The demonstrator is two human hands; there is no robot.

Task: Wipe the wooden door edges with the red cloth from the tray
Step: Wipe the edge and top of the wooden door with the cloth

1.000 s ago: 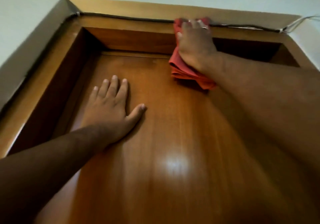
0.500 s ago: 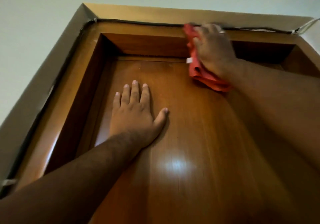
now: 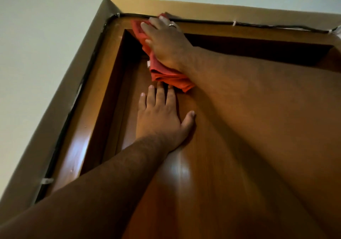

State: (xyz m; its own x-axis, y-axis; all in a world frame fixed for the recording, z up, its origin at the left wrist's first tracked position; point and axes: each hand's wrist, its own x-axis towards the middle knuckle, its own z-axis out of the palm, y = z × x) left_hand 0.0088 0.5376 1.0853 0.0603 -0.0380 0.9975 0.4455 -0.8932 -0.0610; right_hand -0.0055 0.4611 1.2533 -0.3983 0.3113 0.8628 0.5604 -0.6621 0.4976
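I look up at a glossy brown wooden door [image 3: 212, 164] set in its wooden frame [image 3: 114, 57]. My right hand [image 3: 166, 43], with a ring on one finger, presses the red cloth [image 3: 166, 76] against the top of the frame near its upper left corner. The cloth is bunched and hangs down below my palm onto the door's top. My left hand [image 3: 162, 116] lies flat on the door face just below the cloth, fingers spread and holding nothing. The tray is out of view.
A black cable [image 3: 212, 22] held by white clips runs along the top of the frame and down its left side. Pale wall [image 3: 46, 35] surrounds the frame. The dark recess [image 3: 258, 52] between door and frame lies right of my right hand.
My right hand has slid the red cloth leftward along the top of the frame toward the upper left corner. My left hand stays flat on the door, now closer under the cloth.
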